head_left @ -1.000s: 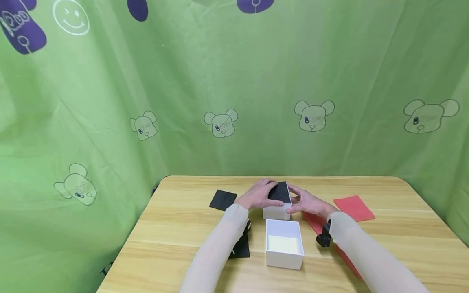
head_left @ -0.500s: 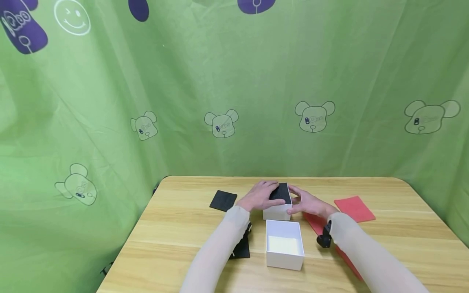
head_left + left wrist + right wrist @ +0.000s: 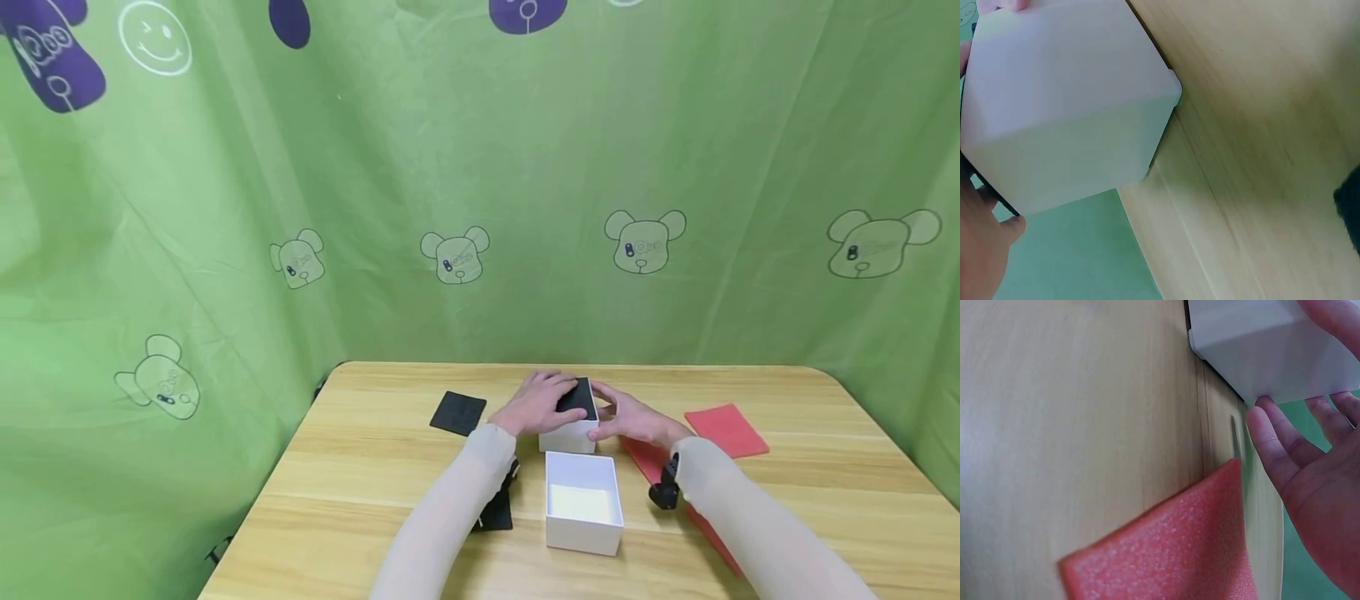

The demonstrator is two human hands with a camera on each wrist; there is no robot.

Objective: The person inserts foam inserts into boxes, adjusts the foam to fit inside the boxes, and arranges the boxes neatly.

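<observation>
Near the table's far side stands a white box (image 3: 567, 437), its top covered by a black sheet (image 3: 577, 400). My left hand (image 3: 534, 404) rests on that sheet from the left, fingers and thumb spread over it. On the box's right, my right hand (image 3: 630, 414) grips the side, thumb on the front face and fingers toward the back. The right wrist view shows these fingers (image 3: 1275, 434) reaching the box's edge. A second white box (image 3: 583, 533), without a cover and with a pale bottom, sits just nearer.
A black square (image 3: 458, 412) lies left of the hands. Another black piece (image 3: 495, 512) is partly hidden by the left forearm. Red foam sheets lie on the right, one flat square (image 3: 727, 430) and one red piece (image 3: 642, 457) under the right forearm. A green curtain (image 3: 555, 308) hangs behind the table.
My left hand has slid slightly to the right over the black sheet. The right hand keeps its grip, and the camera view has tilted a little.
</observation>
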